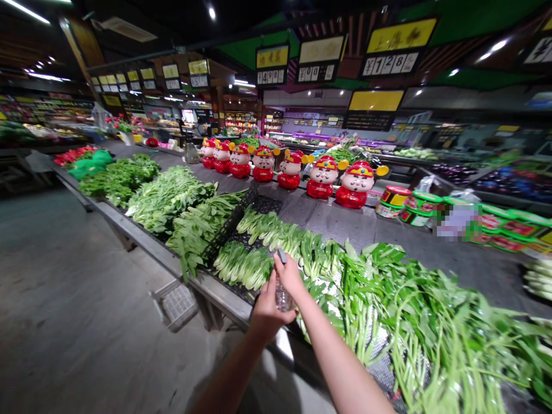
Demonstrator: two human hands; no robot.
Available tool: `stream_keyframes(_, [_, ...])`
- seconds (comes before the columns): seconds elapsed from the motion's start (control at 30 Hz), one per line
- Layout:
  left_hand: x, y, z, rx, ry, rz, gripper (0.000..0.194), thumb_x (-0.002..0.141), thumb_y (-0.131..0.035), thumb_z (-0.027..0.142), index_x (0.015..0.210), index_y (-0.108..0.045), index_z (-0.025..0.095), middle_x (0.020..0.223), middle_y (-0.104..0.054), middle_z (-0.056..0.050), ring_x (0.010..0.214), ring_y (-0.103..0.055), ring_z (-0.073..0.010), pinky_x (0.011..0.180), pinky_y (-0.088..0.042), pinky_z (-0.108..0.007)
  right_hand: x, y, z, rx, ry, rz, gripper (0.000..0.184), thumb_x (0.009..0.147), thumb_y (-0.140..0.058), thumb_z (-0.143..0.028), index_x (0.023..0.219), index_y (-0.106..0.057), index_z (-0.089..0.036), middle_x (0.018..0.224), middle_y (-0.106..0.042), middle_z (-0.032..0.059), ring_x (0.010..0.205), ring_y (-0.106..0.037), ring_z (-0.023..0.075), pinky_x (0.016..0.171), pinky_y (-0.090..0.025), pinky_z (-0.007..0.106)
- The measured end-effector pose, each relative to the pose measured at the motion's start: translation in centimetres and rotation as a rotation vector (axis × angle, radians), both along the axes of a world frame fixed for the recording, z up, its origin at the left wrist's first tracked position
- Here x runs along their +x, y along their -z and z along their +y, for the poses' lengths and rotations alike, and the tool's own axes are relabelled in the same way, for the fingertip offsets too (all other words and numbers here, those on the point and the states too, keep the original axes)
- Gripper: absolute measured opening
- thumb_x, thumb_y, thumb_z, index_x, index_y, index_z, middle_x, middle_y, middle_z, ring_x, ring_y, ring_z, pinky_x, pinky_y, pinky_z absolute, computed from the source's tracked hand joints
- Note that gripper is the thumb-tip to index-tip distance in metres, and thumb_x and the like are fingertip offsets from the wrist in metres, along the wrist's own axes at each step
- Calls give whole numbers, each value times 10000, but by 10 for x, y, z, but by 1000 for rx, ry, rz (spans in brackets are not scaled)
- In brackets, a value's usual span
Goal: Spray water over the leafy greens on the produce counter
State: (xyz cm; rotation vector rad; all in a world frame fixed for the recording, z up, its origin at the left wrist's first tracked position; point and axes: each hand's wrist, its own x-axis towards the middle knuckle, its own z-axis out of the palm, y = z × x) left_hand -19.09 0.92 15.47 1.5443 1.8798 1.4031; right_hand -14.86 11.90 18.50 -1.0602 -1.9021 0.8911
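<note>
Both hands are on a clear spray bottle [283,298] with a grey nozzle, held above the front of the vegetable stand. My left hand [268,310] wraps round the bottle's body from the left and below. My right hand [290,275] closes round its neck, just under the nozzle. Right beyond the bottle lie bunches of small bok choy [244,265] in front and a second row of bok choy [297,241] behind. To the right of my right arm spreads a pile of long-stemmed leafy greens [388,287], glossy under the light. Spray cannot be made out.
A black plastic crate [228,227] borders the bok choy on the left, with more leafy greens [166,198] past it. Red figurines [321,178] line the back ledge beside stacked tubs [425,204]. A grey crate [175,305] sits low under the stand's metal edge.
</note>
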Motion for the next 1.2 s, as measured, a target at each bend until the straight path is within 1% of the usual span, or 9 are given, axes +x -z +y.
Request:
stream_keyframes(0.1, [-14, 1, -1, 39, 36, 10, 968, 515, -680, 187, 1383, -255, 118, 1271, -465, -146, 1173, -467, -292, 1049, -372, -378, -11, 2, -2, 6, 44, 3, 361, 854, -418, -490, 766, -568, -174, 692, -598, 53, 626, -546, 193, 601, -408, 300])
stream_keyframes(0.23, [-34, -2, -1, -16, 85, -26, 980, 539, -709, 198, 1394, -234, 151, 1248, -473, -136, 1148, -489, -284, 1014, -401, -405, -27, 1, -2, 29, 53, 38, 354, 838, -445, -489, 824, -588, -165, 736, -609, 57, 675, -557, 198, 636, -407, 298])
stream_keyframes(0.5, [-77, -12, 4, -29, 150, 17, 1023, 548, -762, 259, 1405, -217, 139, 1280, -454, -147, 1185, -458, -281, 1026, -378, -406, -52, -20, -5, 64, 53, 102, 371, 810, -488, -526, 772, -569, -166, 664, -549, 8, 618, -491, 164, 570, -365, 259])
stream_keyframes(0.63, [-95, -18, 3, -5, 190, 31, 1034, 551, -772, 268, 1413, -209, 166, 1296, -455, -133, 1199, -444, -276, 1031, -371, -399, -63, -23, -7, 79, 31, 103, 377, 831, -462, -528, 830, -572, -168, 709, -569, 18, 644, -513, 169, 602, -387, 272])
stream_keyframes(0.73, [-105, -15, 3, 11, 222, 30, 1043, 554, -774, 276, 1419, -196, 198, 1298, -460, -120, 1196, -448, -278, 1025, -374, -409, -71, -20, -8, 86, 54, 102, 369, 848, -440, -517, 830, -569, -172, 703, -570, 21, 638, -515, 170, 602, -394, 277])
stream_keyframes(0.87, [-116, -9, 3, 9, 239, 22, 1054, 554, -780, 286, 1422, -188, 216, 1287, -468, -108, 1186, -461, -270, 1010, -387, -394, -82, -17, -11, 68, 130, 71, 364, 855, -428, -506, 769, -557, -176, 643, -551, 15, 587, -501, 166, 568, -376, 276])
stream_keyframes(0.97, [-124, -6, 3, -1, 255, 11, 1059, 550, -787, 290, 1422, -189, 223, 1274, -473, -102, 1170, -476, -263, 1000, -397, -386, -89, -18, -14, 60, 185, 55, 345, 848, -436, -494, 775, -556, -179, 646, -552, 19, 589, -509, 172, 572, -371, 278])
stream_keyframes(1.07, [-132, -6, 3, 1, 255, 9, 1049, 559, -779, 284, 1421, -186, 222, 1272, -469, -102, 1172, -474, -259, 1009, -390, -385, -98, -19, -15, 57, 192, 50, 338, 838, -446, -481, 809, -572, -169, 674, -569, 26, 615, -520, 177, 586, -375, 281])
stream_keyframes(1.2, [-144, -9, 1, -22, 207, 10, 1020, 558, -769, 271, 1412, -214, 204, 1305, -431, -121, 1190, -459, -272, 1025, -375, -402, -113, -19, -12, 48, 165, 89, 348, 809, -478, -496, 781, -578, -164, 667, -559, 14, 621, -508, 168, 577, -373, 268])
